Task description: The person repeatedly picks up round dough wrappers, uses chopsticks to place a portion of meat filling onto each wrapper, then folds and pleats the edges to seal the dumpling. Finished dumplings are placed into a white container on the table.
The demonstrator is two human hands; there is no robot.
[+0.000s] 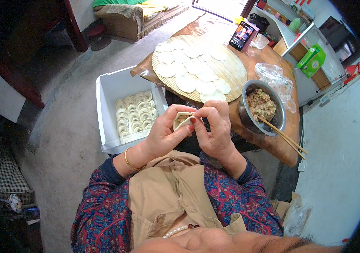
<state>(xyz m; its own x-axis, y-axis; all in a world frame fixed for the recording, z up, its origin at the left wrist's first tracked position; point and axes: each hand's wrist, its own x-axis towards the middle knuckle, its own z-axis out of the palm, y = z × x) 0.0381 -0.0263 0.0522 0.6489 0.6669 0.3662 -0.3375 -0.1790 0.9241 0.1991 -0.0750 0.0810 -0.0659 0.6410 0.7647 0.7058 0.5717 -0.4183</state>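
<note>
Between my two hands is a dumpling wrapper (180, 119) folded partway around a bit of filling, its near side still gaping. My left hand (170, 128) cups it from the left, thumb along its front. The fingertips of my right hand (214, 128) pinch the wrapper's right edge. Beyond them, round dough wrappers (186, 83) lie spread and overlapping on a round slatted board (237, 77). To the right stands a steel bowl (244, 111) of minced filling (259, 104), with a pair of chopsticks (283, 136) resting in it and over its rim.
A white drawer-like bin (100, 110) at the left holds rows of folded dumplings (135, 110). On the brown-covered table (281, 148) are a clear plastic bag (276, 79) and a propped phone (242, 35) with a lit screen. A sofa (120, 22) stands at the back left.
</note>
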